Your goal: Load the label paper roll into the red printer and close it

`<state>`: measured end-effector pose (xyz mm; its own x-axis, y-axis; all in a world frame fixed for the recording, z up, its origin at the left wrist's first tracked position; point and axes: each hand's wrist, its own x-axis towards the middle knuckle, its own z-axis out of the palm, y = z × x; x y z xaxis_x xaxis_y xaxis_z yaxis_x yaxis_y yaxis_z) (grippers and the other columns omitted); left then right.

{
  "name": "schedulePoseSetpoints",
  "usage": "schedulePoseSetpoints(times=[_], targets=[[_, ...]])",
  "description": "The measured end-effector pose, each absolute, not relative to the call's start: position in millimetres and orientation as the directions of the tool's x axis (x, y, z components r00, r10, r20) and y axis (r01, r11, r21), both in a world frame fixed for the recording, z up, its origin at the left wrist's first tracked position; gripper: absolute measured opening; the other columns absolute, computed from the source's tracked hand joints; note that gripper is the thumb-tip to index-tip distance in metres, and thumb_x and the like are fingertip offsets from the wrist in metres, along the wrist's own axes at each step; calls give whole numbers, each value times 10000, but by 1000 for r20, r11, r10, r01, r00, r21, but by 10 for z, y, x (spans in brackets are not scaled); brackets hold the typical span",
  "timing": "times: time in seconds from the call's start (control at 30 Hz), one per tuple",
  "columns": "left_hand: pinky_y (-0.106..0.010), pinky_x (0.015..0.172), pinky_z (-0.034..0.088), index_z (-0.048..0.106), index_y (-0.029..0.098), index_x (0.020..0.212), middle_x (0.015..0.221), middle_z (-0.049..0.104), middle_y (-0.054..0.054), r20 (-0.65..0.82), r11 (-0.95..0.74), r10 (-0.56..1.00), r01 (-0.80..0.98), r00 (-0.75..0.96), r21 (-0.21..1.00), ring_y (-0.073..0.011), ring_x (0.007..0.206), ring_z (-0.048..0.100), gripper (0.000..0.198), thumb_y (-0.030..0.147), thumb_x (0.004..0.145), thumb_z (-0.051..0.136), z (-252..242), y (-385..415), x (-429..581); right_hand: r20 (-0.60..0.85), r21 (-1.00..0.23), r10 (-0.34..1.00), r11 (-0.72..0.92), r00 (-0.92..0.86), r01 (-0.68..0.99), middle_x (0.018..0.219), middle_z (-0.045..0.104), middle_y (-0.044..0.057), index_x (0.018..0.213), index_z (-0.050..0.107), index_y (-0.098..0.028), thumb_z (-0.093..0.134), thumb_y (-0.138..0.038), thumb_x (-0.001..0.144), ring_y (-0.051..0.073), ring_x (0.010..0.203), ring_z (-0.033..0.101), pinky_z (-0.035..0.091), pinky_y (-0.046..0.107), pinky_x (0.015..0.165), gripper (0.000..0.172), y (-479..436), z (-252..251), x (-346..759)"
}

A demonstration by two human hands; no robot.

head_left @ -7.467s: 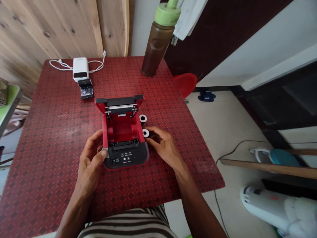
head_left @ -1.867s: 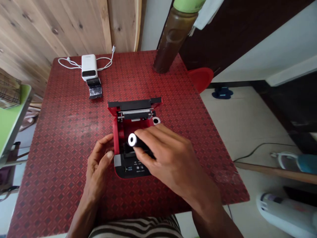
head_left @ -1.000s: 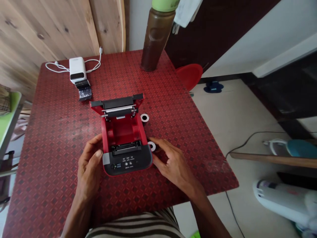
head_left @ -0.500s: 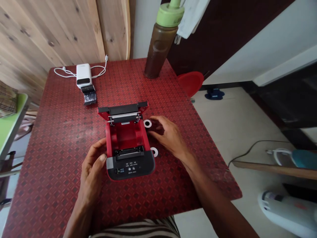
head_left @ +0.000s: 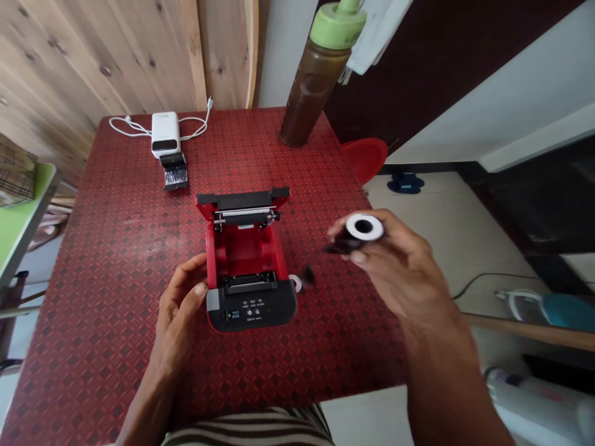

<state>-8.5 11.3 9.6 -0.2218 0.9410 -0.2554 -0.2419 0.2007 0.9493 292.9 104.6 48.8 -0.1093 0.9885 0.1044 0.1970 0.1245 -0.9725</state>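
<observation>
A small red printer [head_left: 246,266] with a dark front panel sits on the red patterned table [head_left: 116,248], its lid swung open toward the back and its paper bay bare. My left hand [head_left: 179,310] rests against the printer's left side, fingers curled on its edge. My right hand [head_left: 400,266] is raised to the right of the printer and pinches a black roll with a white end [head_left: 360,230]. A second roll [head_left: 296,283] lies on the table against the printer's right side.
A white power bank with a white cable [head_left: 163,131] and a small black object [head_left: 175,173] lie at the back left. A tall brown bottle with a green cap [head_left: 316,80] stands at the back edge. Beyond the right table edge are a red stool [head_left: 367,158] and floor cables.
My right hand has picked up the far roll from beside the open lid and lifted it up and to the right. The other roll stays by the printer. My left hand has not moved.
</observation>
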Motion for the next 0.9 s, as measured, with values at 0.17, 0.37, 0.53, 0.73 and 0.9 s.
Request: schedulePoseSetpoints(times=[0.17, 0.37, 0.53, 0.73, 0.9], targets=[[-447, 1092, 550, 732, 282, 1406, 1403, 768, -96, -245, 195, 946, -230, -214, 953, -330, 1300, 716, 467, 492, 988, 740, 70, 106, -98, 28, -999, 921, 35, -388, 10, 924, 713, 42, 1080, 707, -280, 644, -480, 981, 236, 803, 685, 584, 368, 669, 232, 907, 813, 2714], [-450, 1093, 532, 711, 267, 1419, 1433, 745, -99, -216, 183, 959, -180, -183, 966, -327, 1282, 709, 449, 489, 1029, 691, 58, 87, -134, -71, -980, 826, 48, -559, 195, 959, 673, -4, 1195, 624, -287, 674, -359, 990, 164, 758, 627, 518, 276, 625, 223, 886, 867, 2364], [-463, 1116, 527, 711, 264, 1415, 1444, 734, -103, -213, 178, 963, -201, -167, 963, -329, 1309, 689, 440, 479, 1032, 700, 67, 76, -141, -3, -798, 846, 320, -534, 511, 1064, 730, 18, 1203, 566, -263, 656, -192, 1001, 195, 914, 706, 572, 344, 830, 232, 907, 907, 2137], [-467, 1144, 522, 708, 272, 1412, 1436, 740, -89, -231, 191, 960, -235, -158, 953, -317, 1309, 690, 422, 459, 1034, 712, 62, 63, -150, 134, -491, 800, 566, -585, 662, 1189, 759, 87, 1235, 695, -222, 672, -114, 1008, 287, 1118, 704, 574, 456, 996, 252, 945, 767, 1854], [-453, 1109, 549, 698, 288, 1428, 1428, 741, -77, -236, 197, 961, -240, -145, 951, -313, 1309, 689, 417, 447, 1042, 706, 51, 58, -160, 85, -337, 816, 564, -572, 754, 1173, 814, 121, 1160, 749, -180, 691, -127, 1008, 322, 1125, 721, 547, 472, 968, 171, 980, 743, 1743]])
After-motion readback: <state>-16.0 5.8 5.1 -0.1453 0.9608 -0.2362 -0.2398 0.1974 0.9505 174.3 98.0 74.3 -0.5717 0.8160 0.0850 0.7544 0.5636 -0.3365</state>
